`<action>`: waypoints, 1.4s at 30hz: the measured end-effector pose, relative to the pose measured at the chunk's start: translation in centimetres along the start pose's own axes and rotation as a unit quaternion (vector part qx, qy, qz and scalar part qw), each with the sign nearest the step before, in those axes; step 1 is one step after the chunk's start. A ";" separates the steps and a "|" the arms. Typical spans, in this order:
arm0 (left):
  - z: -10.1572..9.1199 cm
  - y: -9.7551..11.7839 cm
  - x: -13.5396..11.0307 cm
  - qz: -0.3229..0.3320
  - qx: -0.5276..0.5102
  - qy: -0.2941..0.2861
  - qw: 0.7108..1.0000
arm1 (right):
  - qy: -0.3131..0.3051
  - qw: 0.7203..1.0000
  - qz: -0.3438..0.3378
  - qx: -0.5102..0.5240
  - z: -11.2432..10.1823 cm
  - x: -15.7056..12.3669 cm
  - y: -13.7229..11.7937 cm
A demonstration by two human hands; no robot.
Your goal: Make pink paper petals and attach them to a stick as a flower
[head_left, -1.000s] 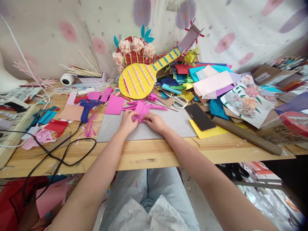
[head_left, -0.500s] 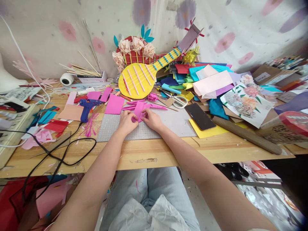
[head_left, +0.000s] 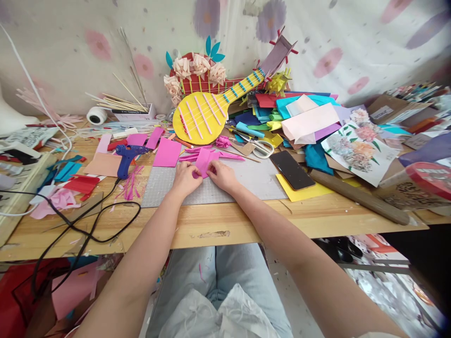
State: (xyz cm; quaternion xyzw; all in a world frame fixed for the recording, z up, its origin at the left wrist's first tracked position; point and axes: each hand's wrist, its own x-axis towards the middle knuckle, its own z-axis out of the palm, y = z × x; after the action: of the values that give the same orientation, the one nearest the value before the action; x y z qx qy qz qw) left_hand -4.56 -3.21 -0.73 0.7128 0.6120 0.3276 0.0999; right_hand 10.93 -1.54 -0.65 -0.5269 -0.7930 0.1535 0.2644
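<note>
A small magenta paper piece [head_left: 203,161] lies between my hands over the grey cutting mat [head_left: 246,183]. My left hand [head_left: 187,177] pinches its lower left edge, and my right hand [head_left: 221,173] pinches its right edge. Fingertips of both hands are closed on the paper and nearly meet at its near end. Just behind it, narrow magenta paper strips [head_left: 232,157] lie across the mat. To the left rests a flat magenta sheet [head_left: 167,152]. A crumpled magenta paper bundle [head_left: 223,141] sits farther back.
A blue glue gun [head_left: 127,158] with a looping black cord stands left of the mat. White-handled scissors [head_left: 262,149] and a black phone [head_left: 292,170] lie to the right. Behind are a yellow paper lute [head_left: 200,117] and stacked coloured paper [head_left: 310,122]. A wooden stick [head_left: 359,197] lies near the right edge.
The magenta paper has shifted very slightly between my fingers. Both hands keep almost the same place and grip; the whole view has moved a little.
</note>
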 end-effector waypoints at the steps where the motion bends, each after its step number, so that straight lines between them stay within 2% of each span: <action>1: 0.1 0.0 0.0 0.001 0.001 0.005 1.000 | -0.002 1.000 -0.003 -0.007 0.0 0.0 -0.1; 6: 0.5 -0.1 0.1 0.007 0.004 0.028 1.000 | -0.012 0.999 -0.013 -0.036 -0.2 -0.1 -0.3; 18: 0.5 0.1 -0.1 0.011 0.008 0.003 1.000 | -0.014 0.999 0.004 -0.047 -0.4 -0.2 -0.7; 29: 0.5 0.1 -0.1 -0.006 0.005 -0.004 1.000 | -0.021 0.994 -0.033 -0.101 -0.8 -0.9 -0.9; 36: 0.5 0.3 0.0 -0.029 -0.011 -0.010 0.999 | 0.018 0.994 0.034 -0.099 -1.5 -0.9 0.1; 39: 0.5 0.5 0.0 -0.029 -0.004 -0.005 1.000 | 0.026 0.996 0.007 -0.085 -1.5 -1.1 0.0; 42: 0.5 0.9 0.0 -0.043 0.011 0.002 0.999 | 0.001 0.995 -0.046 -0.087 -1.3 -1.1 -0.2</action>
State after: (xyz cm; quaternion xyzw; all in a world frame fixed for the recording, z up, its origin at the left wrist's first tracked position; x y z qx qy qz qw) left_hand -3.57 -3.34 -0.62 0.6859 0.6461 0.3179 0.1052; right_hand 11.86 -2.67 0.19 -0.5108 -0.8266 0.0711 0.2252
